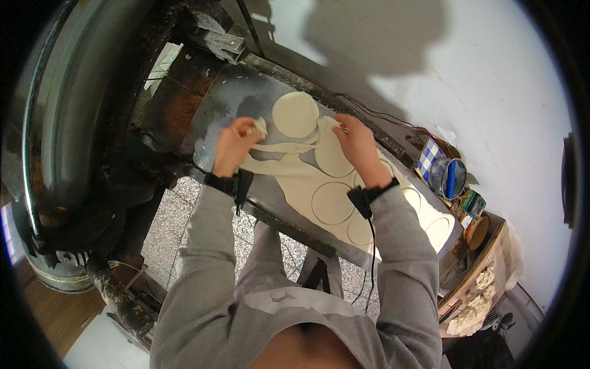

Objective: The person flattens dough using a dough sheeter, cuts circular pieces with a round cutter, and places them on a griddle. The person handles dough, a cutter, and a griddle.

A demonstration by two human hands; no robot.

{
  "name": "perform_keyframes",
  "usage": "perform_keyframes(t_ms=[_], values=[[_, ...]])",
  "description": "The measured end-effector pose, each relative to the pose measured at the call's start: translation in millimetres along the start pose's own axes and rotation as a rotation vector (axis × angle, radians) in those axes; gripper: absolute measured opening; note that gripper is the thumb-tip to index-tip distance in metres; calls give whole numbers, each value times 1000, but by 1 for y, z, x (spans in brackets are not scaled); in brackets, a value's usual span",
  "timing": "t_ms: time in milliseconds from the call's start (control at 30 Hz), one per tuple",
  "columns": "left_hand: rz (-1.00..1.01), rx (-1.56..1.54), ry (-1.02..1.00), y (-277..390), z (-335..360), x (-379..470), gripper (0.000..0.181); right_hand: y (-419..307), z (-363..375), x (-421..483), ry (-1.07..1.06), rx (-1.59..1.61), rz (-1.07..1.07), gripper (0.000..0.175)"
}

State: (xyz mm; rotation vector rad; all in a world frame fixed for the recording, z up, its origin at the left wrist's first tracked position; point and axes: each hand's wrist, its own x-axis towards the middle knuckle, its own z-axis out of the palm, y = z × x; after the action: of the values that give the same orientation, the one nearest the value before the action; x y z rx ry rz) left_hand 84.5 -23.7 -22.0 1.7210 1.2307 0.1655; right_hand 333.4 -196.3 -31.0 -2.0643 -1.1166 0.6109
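Note:
A thin rolled sheet of dough (295,177) lies across the grey metal tabletop (267,184), with several circles cut into it. One loose dough disc (295,115) rests flat at the far side, between my hands. My left hand (234,144) pinches a crumpled dough scrap (261,128), and a narrow dough strip (288,147) runs from near its fingers towards the right. With thumb and fingers my right hand (356,144) grips a lifted, folded piece of dough trim (326,125), which partly covers a second disc (333,157). My right hand and sleeve hide part of the sheet.
A machine with a large metal roller (69,124) stands to the left. At right, a wooden box (479,267) has dried dough on its side; a clear jar (448,179) sits near it. A white wall (484,92) borders the far side, with loose wires (382,113).

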Motion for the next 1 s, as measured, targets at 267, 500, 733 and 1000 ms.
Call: perform_keyframes(t_ms=[267,500,733,1000], values=[[329,514,135,-21,11,-20,51,-4,29,34,-197,-466,-109,32],[54,568,-140,-12,23,-30,39,-43,3,-12,28,237,-134,25],[108,117,-359,30,13,-93,36,-19,-70,-102,269,255,60,23],[458,297,-51,8,81,-111,32,47,-46,-60,80,-163,18,34]])
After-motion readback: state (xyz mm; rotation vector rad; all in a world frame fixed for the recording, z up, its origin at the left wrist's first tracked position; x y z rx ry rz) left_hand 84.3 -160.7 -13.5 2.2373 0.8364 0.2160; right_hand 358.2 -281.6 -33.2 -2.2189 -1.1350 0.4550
